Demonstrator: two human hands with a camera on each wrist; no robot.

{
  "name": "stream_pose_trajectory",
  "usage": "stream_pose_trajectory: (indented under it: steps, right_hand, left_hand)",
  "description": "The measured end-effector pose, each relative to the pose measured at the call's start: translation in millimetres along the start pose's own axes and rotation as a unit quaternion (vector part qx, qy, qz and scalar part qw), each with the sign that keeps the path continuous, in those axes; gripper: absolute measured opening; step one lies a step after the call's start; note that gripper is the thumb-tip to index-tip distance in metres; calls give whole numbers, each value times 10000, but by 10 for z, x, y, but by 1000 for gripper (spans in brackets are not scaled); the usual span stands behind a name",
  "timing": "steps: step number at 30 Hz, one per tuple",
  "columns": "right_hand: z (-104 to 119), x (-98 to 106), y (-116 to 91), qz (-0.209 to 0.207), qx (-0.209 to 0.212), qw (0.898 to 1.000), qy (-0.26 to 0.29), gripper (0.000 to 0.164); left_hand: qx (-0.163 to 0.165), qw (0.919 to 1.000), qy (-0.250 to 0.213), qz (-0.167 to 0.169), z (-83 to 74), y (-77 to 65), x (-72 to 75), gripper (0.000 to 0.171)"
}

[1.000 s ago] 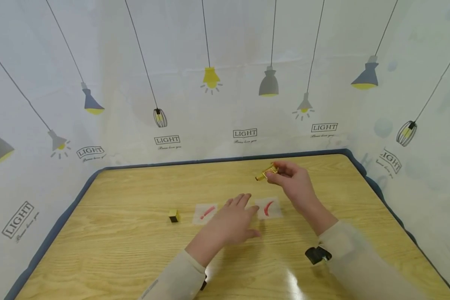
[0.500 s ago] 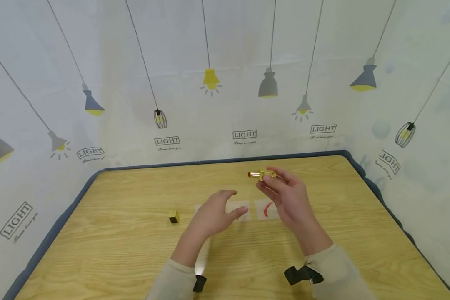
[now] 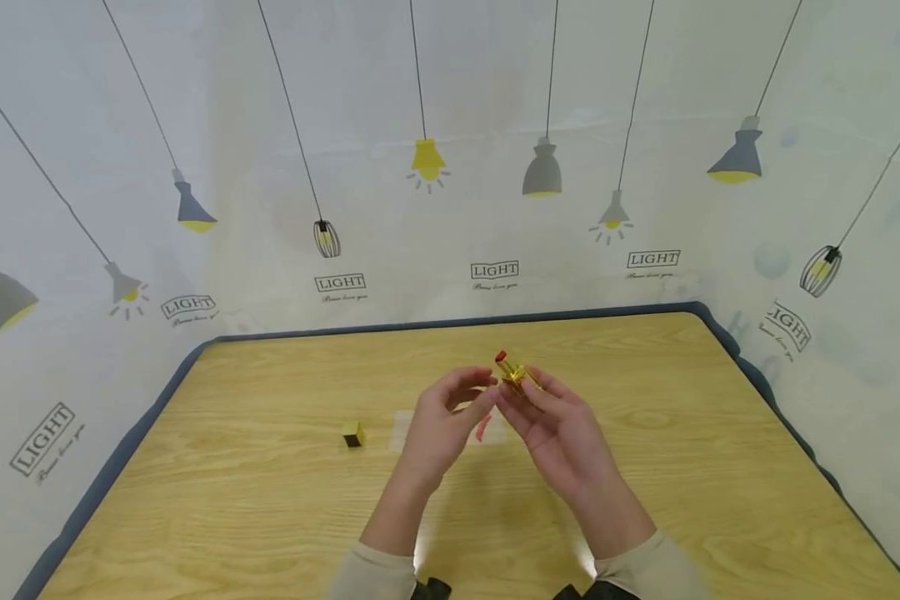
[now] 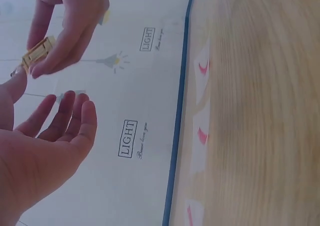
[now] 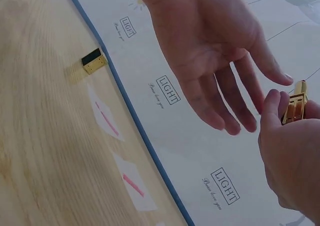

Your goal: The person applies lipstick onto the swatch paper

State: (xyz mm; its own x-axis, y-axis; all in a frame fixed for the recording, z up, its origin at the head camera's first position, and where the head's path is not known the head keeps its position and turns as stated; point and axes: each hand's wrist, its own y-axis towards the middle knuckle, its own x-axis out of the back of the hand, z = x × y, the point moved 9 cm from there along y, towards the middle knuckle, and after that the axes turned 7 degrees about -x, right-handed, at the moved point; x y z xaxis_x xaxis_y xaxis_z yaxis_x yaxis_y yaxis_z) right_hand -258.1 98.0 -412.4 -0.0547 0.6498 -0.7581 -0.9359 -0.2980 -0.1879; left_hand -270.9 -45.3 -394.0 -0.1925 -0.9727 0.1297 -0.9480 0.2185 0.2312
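Note:
A gold lipstick (image 3: 516, 375) with its red tip exposed is pinched between the thumb and fingers of my right hand (image 3: 566, 433). The tip points up and a little left in the head view. My left hand (image 3: 442, 425) is close beside it on the left, its fingers gently bent and gripping nothing. In the right wrist view the left thumb ends near the lipstick (image 5: 296, 106); whether it touches is unclear. On the table to the left stands a small gold and black lipstick cap (image 3: 353, 434), apart from both hands.
White paper slips (image 4: 201, 136) with red strokes lie on the wooden table (image 3: 255, 500), partly hidden behind the hands in the head view. A dark blue edging (image 3: 390, 325) borders the table where it meets the lamp-printed backdrop (image 3: 390, 100).
My left hand has drawn back from the paper slips and risen toward the right hand. The right hand has moved left and nearer, turning the lipstick from tip-down to tip-up.

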Motion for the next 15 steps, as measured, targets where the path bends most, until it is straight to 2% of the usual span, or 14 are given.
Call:
stream_pose_trajectory:
  steps: [8,11,15]
  right_hand:
    - [-219,-171,-68,799,-328,9962,-45,25]
    - [-262,-180,-81,922,-411,9939,-439,26]
    - [-254,-163,-83,1028,-257,9858,-1305,27]
  left_hand:
    - [-4,9945,-1030,-193,-58,-29,-72,39]
    - [9,9919,-1262,-126,-101,-33,-101,37]
    - [116,9932,-1154,-53,-139,-48,-106,36]
